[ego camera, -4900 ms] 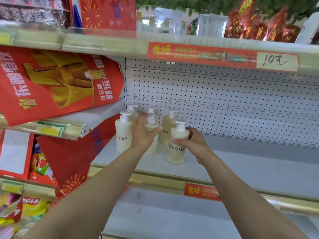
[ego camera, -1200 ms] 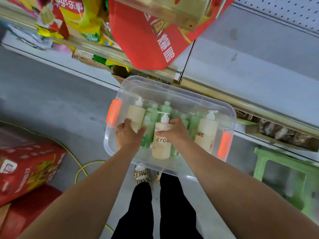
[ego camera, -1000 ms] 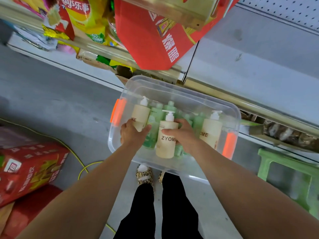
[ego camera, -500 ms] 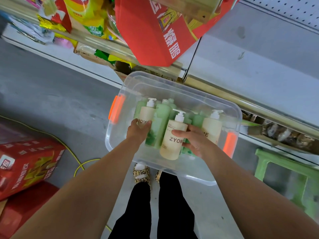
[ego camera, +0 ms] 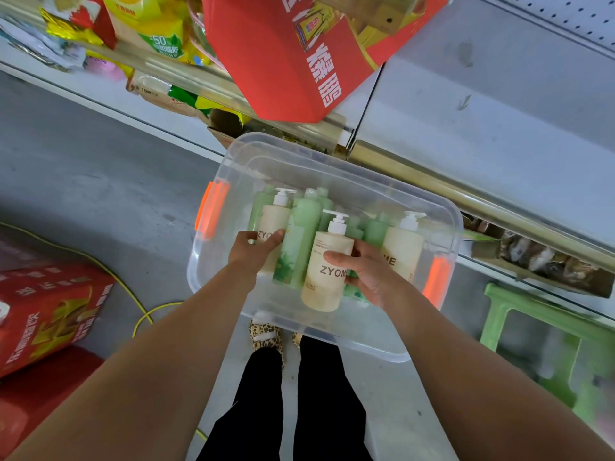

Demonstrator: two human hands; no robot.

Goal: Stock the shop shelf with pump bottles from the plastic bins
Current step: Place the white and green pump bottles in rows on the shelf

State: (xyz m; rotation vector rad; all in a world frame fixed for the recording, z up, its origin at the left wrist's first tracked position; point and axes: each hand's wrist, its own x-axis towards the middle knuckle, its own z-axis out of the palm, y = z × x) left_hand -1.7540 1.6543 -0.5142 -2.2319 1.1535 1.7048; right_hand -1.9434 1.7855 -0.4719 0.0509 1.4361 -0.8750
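The right hand (ego camera: 369, 274) is wrapped round a cream pump bottle (ego camera: 327, 271), its label cut to "ZYOM". The left hand (ego camera: 253, 252) grips a second cream bottle (ego camera: 274, 219), base hidden. Both sit inside the clear bin (ego camera: 332, 154) among partly obscured green bottles (ego camera: 301, 234).

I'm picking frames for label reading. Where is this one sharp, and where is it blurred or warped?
Head view: sharp at centre, lettering readable on the cream bottle in the right hand; its right edge smears the green stool; wide-angle lens stretches the forearms; light soft, little glare on the clear bin.
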